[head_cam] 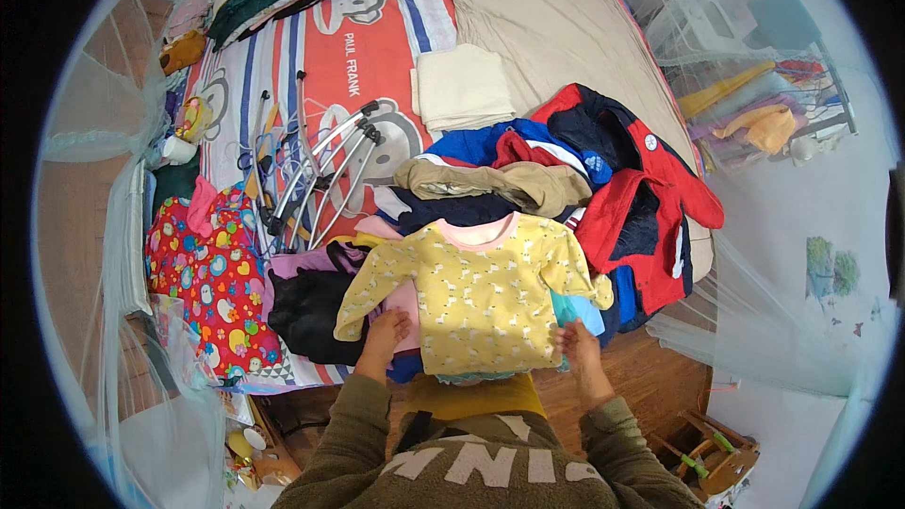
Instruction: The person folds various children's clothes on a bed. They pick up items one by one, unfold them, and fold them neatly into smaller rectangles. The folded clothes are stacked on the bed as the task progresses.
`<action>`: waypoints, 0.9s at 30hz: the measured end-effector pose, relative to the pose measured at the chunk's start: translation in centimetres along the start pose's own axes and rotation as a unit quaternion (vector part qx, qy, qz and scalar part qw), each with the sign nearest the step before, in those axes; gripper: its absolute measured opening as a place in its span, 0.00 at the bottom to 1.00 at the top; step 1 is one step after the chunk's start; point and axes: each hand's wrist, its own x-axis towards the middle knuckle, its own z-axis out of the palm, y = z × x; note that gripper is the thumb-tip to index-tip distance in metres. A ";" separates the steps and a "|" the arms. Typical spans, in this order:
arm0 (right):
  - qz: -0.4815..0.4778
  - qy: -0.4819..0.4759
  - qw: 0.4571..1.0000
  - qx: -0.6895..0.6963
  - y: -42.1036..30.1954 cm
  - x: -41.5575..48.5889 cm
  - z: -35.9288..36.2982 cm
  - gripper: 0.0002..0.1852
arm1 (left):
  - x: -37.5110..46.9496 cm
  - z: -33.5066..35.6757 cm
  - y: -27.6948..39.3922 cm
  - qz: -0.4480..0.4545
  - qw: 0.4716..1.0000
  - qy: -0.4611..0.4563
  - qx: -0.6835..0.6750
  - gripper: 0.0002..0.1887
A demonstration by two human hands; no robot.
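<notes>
A small yellow long-sleeved top (488, 297) with a pink neckband and a pattern of little white animals lies spread out before me, neckline away from me. My left hand (387, 336) rests on pink cloth (403, 300) just beside the top's left edge, with nothing seen in its fingers. At the lower right edge of the top, the fingertips of my right hand (580, 345) touch the fabric; whether they pinch it is unclear. Light blue cloth (583, 314) shows near that hand. Black clothing (311, 314) lies under the left sleeve.
Khaki trousers (495, 184) and a red and navy jacket (636, 205) are heaped beyond the top. Several metal and plastic hangers (318, 184) lie left on the bed (353, 56). Folded cream cloth (463, 85) sits farther back. A mosquito net (134, 226) hangs around the bed.
</notes>
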 end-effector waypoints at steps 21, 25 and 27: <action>-0.554 0.096 0.825 0.060 -11.3 -5.9 9.4 0.19 | 0.2 1.4 2.8 0.032 0.900 0.117 -0.418 0.26; -0.710 0.061 0.624 -0.321 -6.2 -5.1 15.6 0.23 | -0.4 1.0 2.5 0.067 0.881 0.086 -0.461 0.24; -0.662 -0.041 0.543 -0.515 -4.2 -4.1 19.2 0.25 | -2.1 1.7 3.3 0.083 0.881 0.077 -0.460 0.22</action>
